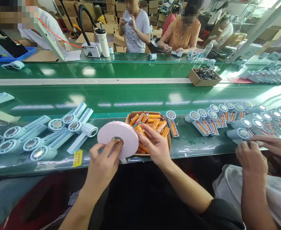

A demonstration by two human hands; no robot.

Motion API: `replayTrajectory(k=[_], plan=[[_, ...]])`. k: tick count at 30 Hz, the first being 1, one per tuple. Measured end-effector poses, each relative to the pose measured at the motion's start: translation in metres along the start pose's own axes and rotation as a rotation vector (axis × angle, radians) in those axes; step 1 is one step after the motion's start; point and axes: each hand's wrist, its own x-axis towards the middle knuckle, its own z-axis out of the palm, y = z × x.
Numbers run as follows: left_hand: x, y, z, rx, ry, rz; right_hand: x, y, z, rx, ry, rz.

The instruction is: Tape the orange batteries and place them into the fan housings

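My left hand [105, 159] grips a wide, flat roll of pale pink-white tape [114, 143], with its fingertips in the core hole. The roll stands tilted above the bench's front edge. Close to the roll's right rim, my right hand [157, 145] pinches an orange-wrapped battery pack [138, 130] between thumb and fingers. Behind that hand, a cardboard box [169, 145] is filled with more orange battery packs [153, 119]. Part of the box is hidden by the roll and my hand.
Light-blue fan-like housings with handles [56, 124] lie on the left, beside a yellow label [77, 158]. Rows of similar housings with orange packs [212, 115] stretch right, where a co-worker's hands [253, 153] handle one. A box of black parts [205, 78] sits across the green conveyor [131, 95].
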Motion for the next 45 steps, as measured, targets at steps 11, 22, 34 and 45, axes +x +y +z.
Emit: replayTrajectory(k=[11,22,34,45], plan=[[0.006,0.015,0.002,0.038,0.114,0.072,0.006,-0.021,-0.013,0.135,-0.009,-0.004],[0.060,0.029,0.022,-0.415,-0.310,0.071,0.047,-0.059,-0.099,0.224,0.550,-0.482],[-0.003,-0.128,0.017,0.308,-0.655,-0.645,-0.034,0.001,-0.165,0.037,0.627,0.006],[0.074,-0.135,0.038,-0.189,-0.277,-0.438,-0.022,0.009,-0.147,0.120,0.511,-0.014]])
